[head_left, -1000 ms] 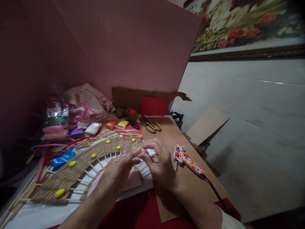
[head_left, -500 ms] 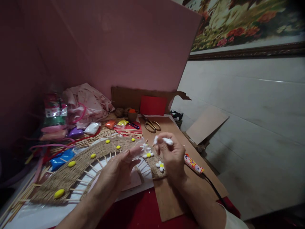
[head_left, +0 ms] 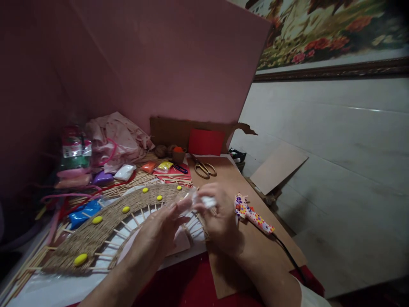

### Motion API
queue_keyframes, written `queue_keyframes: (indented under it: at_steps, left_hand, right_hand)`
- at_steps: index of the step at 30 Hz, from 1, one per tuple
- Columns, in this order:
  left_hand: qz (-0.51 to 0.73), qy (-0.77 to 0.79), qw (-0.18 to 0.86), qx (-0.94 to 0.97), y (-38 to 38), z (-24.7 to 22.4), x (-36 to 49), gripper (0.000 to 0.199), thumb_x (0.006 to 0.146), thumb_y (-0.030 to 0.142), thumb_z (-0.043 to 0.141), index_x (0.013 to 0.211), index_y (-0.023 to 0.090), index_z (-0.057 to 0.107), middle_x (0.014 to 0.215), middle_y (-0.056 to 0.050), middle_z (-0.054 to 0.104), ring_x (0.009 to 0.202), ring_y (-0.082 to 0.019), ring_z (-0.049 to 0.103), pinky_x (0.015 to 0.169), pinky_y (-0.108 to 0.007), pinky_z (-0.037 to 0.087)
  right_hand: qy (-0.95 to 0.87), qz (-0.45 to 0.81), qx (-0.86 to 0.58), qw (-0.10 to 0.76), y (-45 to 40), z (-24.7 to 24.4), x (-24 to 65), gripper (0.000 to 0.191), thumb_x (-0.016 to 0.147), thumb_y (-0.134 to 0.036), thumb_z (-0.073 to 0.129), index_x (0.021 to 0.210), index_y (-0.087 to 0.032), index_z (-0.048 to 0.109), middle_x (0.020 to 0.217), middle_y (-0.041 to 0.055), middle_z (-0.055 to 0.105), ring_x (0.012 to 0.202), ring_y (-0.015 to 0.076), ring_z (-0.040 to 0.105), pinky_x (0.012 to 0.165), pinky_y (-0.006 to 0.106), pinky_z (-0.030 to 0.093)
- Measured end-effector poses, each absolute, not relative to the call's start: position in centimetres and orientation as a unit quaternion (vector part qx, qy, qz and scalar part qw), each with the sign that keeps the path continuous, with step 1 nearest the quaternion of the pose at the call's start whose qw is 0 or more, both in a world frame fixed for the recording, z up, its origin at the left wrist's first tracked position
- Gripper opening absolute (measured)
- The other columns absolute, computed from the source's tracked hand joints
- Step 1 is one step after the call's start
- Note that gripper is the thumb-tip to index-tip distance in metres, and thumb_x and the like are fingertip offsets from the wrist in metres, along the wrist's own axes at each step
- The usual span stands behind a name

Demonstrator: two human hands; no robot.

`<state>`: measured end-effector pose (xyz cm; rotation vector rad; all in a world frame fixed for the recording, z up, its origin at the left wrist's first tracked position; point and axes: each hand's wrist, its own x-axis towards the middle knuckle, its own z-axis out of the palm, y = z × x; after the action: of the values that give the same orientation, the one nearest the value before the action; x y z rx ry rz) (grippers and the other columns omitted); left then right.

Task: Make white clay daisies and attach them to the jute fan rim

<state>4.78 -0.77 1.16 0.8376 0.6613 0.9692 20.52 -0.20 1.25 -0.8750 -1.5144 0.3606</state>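
A lump of soft white clay [head_left: 209,201] is pinched in my right hand [head_left: 222,221], whose fingers are blurred by motion. Close against it, my left hand [head_left: 156,234] grips a crumpled clear plastic bag [head_left: 191,197] between thumb and fingers. Both hands hover over a curved panel of woven twine [head_left: 105,213] with thin wooden sticks poking out along its edges. Several yellow clay discs, such as the oval one [head_left: 80,259] at its left end, dot the twine. My right hand covers the white-petalled flowers on the panel's right end.
Golden-handled scissors [head_left: 203,167] lie on a brown cardboard sheet [head_left: 223,273]. A flower-patterned glue gun [head_left: 255,217] with a black cord rests at right. Packs of coloured clay, such as a blue one [head_left: 84,213], and wooden sticks [head_left: 137,177] spread at left.
My right hand has moved left with the white clay and now meets the plastic bag in my left hand. The glue gun is more exposed, and the white flowers are now covered.
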Motion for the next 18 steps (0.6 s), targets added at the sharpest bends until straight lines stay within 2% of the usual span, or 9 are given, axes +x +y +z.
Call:
queue_keyframes:
  at_steps: [2,4,6,8,11,12,15,16,18]
  left_hand:
    - [0.455,0.292,0.749,0.384,-0.83,1.15,4.87,0.033,0.084,0.043,0.053,0.097,0.021,0.074,0.125,-0.008,0.062,0.126,-0.032,0.042,0.104,-0.045,0.025]
    - [0.462,0.287,0.748,0.380,-0.86,1.16,4.92,0.034,0.086,0.044,0.050,0.097,0.021,0.074,0.125,-0.008,0.063,0.129,-0.030,0.039,0.105,-0.043,0.025]
    - [0.463,0.286,0.750,0.376,-0.86,1.22,4.94,0.035,0.086,0.044,0.049,0.098,0.022,0.074,0.124,-0.008,0.063,0.130,-0.029,0.038,0.105,-0.043,0.024]
    - [0.461,0.284,0.750,0.380,-0.84,1.27,4.94,0.034,0.086,0.043,0.049,0.099,0.022,0.073,0.124,-0.008,0.064,0.128,-0.030,0.040,0.105,-0.044,0.024]
    - [0.451,0.288,0.755,0.379,-0.79,1.28,4.93,0.031,0.084,0.043,0.052,0.092,0.023,0.074,0.117,-0.007,0.067,0.122,-0.030,0.046,0.104,-0.045,0.026]
    - [0.451,0.287,0.757,0.375,-0.76,1.27,4.92,0.030,0.084,0.043,0.053,0.091,0.023,0.075,0.116,-0.007,0.068,0.122,-0.030,0.047,0.103,-0.044,0.027]
    - [0.458,0.280,0.763,0.359,-0.69,1.23,4.84,0.031,0.085,0.042,0.051,0.092,0.022,0.074,0.119,-0.007,0.066,0.126,-0.028,0.043,0.102,-0.042,0.029]
    - [0.459,0.279,0.765,0.356,-0.68,1.22,4.82,0.032,0.086,0.042,0.050,0.094,0.022,0.074,0.121,-0.007,0.065,0.127,-0.028,0.042,0.102,-0.041,0.029]
    - [0.455,0.279,0.767,0.355,-0.71,1.21,4.80,0.033,0.086,0.041,0.050,0.097,0.021,0.073,0.123,-0.007,0.064,0.127,-0.028,0.042,0.102,-0.041,0.029]
  right_hand:
    - [-0.680,0.180,-0.381,0.600,-0.16,1.26,20.53,0.006,0.083,-0.025,0.062,0.083,-0.020,0.061,0.082,0.0030,0.061,0.078,0.0161,0.058,0.071,0.029,0.047]
    - [-0.605,0.234,-0.398,0.649,-0.07,1.25,20.70,0.007,0.086,-0.027,0.058,0.085,-0.020,0.058,0.070,-0.0015,0.055,0.059,0.0115,0.052,0.055,0.024,0.043]
    - [-0.541,0.234,-0.397,0.703,-0.05,1.27,20.86,0.005,0.088,-0.027,0.055,0.090,-0.022,0.055,0.062,-0.0049,0.049,0.050,0.0095,0.045,0.048,0.021,0.038]
    - [-0.564,0.164,-0.393,0.708,-0.18,1.33,20.83,0.004,0.086,-0.022,0.057,0.090,-0.022,0.056,0.075,-0.0009,0.055,0.063,0.0116,0.053,0.056,0.024,0.043]
    - [-0.722,0.124,-0.332,0.595,-0.40,1.44,20.63,0.006,0.081,-0.017,0.061,0.086,-0.021,0.060,0.085,0.0035,0.061,0.083,0.0175,0.059,0.074,0.031,0.048]
    - [-0.724,0.136,-0.335,0.588,-0.42,1.46,20.65,0.005,0.082,-0.016,0.060,0.085,-0.021,0.060,0.084,0.0032,0.061,0.082,0.0172,0.059,0.073,0.031,0.048]
    - [-0.598,0.180,-0.390,0.676,-0.35,1.46,20.98,0.002,0.086,-0.020,0.057,0.085,-0.021,0.057,0.074,-0.0012,0.055,0.060,0.0111,0.052,0.054,0.024,0.043]
    - [-0.567,0.173,-0.395,0.702,-0.37,1.45,21.06,0.001,0.086,-0.021,0.056,0.086,-0.022,0.056,0.075,-0.0017,0.054,0.058,0.0104,0.051,0.053,0.024,0.042]
    - [-0.591,0.125,-0.373,0.704,-0.51,1.44,21.00,0.006,0.084,-0.018,0.058,0.088,-0.022,0.057,0.081,0.0003,0.056,0.068,0.0127,0.055,0.061,0.026,0.046]
